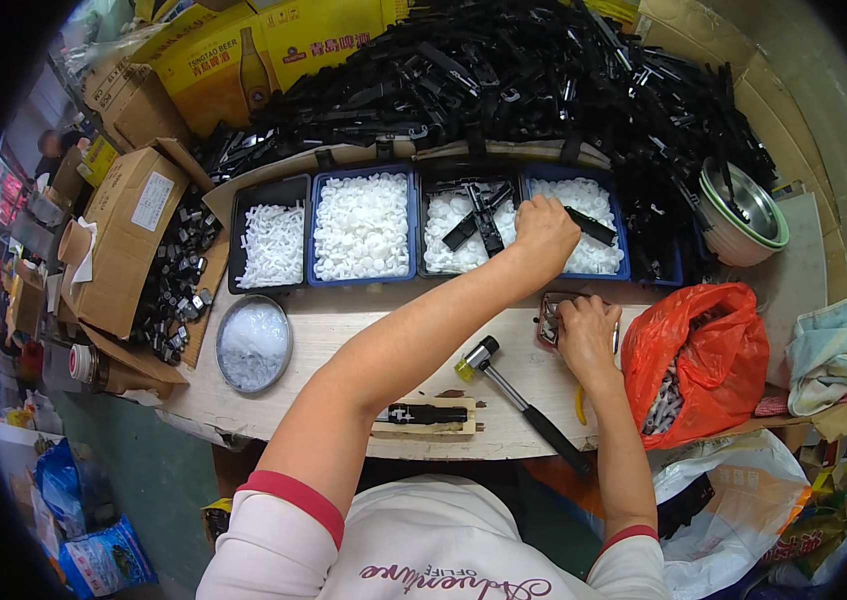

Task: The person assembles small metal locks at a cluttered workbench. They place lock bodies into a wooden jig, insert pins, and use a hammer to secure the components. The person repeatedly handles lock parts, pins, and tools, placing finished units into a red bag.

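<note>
My left hand (546, 238) reaches across to the border between two bins of small white plastic parts, its fingers bent together; whatever they pinch is hidden. Black plastic strips lie by it: crossed pieces (484, 222) over the third bin (441, 272) and one strip (592, 226) over the blue fourth bin (627, 262). Lower right, my right hand (589, 335) has its fingers curled into a small reddish tray (547, 338), and what they grip cannot be seen. Below lie a two-faced mallet (519, 395) and a wooden block (464, 428) with a black part set in it.
Two more bins of white parts (362, 225) stand left. A round dish (289, 350) holds a whitish substance. A red bag (714, 350) of grey parts is at right, near stacked bowls (759, 235). A black parts heap (504, 85) rises behind. Cartons (129, 235) stand left.
</note>
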### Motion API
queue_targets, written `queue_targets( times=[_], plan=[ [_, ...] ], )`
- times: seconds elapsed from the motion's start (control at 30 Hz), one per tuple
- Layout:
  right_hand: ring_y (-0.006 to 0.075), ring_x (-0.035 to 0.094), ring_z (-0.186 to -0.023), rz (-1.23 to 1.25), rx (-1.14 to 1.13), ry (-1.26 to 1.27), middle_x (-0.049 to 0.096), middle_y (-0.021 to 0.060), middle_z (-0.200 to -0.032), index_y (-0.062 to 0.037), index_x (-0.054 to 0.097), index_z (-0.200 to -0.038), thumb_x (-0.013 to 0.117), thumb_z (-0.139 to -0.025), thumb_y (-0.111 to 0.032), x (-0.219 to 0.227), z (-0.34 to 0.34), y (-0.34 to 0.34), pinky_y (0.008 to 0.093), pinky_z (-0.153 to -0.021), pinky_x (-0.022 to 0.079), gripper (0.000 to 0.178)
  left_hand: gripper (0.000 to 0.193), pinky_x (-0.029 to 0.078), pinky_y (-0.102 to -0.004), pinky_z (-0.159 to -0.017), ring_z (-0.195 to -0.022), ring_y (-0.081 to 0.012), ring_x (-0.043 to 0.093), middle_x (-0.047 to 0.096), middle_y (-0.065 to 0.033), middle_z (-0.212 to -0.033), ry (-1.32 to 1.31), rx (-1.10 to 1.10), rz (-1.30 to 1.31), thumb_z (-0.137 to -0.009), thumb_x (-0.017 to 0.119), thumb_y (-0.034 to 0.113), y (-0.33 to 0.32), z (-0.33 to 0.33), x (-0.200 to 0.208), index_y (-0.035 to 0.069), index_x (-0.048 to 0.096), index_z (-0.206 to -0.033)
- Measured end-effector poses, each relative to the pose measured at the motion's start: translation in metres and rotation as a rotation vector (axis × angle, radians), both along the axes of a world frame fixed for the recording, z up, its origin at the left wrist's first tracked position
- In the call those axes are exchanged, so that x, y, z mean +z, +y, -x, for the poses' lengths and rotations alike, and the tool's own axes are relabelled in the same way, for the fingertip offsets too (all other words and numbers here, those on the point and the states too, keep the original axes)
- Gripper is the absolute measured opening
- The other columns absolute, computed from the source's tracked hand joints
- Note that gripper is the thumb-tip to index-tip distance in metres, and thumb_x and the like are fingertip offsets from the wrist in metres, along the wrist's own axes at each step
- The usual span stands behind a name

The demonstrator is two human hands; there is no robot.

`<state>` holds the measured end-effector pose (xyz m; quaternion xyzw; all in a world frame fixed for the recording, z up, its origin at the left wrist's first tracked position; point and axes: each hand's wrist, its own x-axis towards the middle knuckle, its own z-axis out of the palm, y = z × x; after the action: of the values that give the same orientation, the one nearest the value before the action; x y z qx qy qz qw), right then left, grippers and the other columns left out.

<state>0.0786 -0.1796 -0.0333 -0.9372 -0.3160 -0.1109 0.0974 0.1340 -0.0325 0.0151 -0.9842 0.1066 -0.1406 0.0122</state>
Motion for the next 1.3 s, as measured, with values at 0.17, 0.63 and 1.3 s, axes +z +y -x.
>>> queue_targets(
  times=[0.17,0.63,1.3],
  plan=[
    [0.0280,0.050,-0.088,0.122,-0.024,0.036,0.059,0.0130,-0.082,-0.0032,0.063,-0.082,0.056,-0.067,-0.004,0.010,0.006,0.004,0.0437,-0.076,0.030,0.017,0.014,0.048,-0.0393,-0.062,-0.077,-0.0325,0.060,0.060,-0.0186,-0.077,0.137,0.036,0.103,-0.058,0.065,0.004,-0.002,0.002,0.007,0.001,0.066,-0.072],
    [0.0127,0.056,-0.072,-0.987,0.082,0.638,0.058,0.0055,-0.080,-0.0009,0.061,-0.083,0.062,-0.072,0.002,0.031,0.023,0.009,0.0252,-0.066,0.043,0.011,0.016,0.039,-0.0221,-0.040,-0.047,-0.0081,0.049,0.051,-0.0017,-0.061,0.742,-0.013,2.136,-0.083,0.062,0.015,0.059,0.141,-0.003,0.002,0.054,-0.085],
    [0.0106,0.052,-0.069,-0.984,0.325,0.977,0.057,0.0037,-0.073,-0.0005,0.063,-0.081,0.066,-0.072,-0.001,0.051,0.113,0.082,0.0229,-0.065,0.042,0.009,0.018,0.054,-0.0258,-0.049,-0.065,-0.0202,0.065,0.063,-0.0152,-0.078,0.573,0.102,2.249,-0.079,0.064,0.004,0.087,0.261,-0.016,-0.005,0.059,-0.094]
  ],
)
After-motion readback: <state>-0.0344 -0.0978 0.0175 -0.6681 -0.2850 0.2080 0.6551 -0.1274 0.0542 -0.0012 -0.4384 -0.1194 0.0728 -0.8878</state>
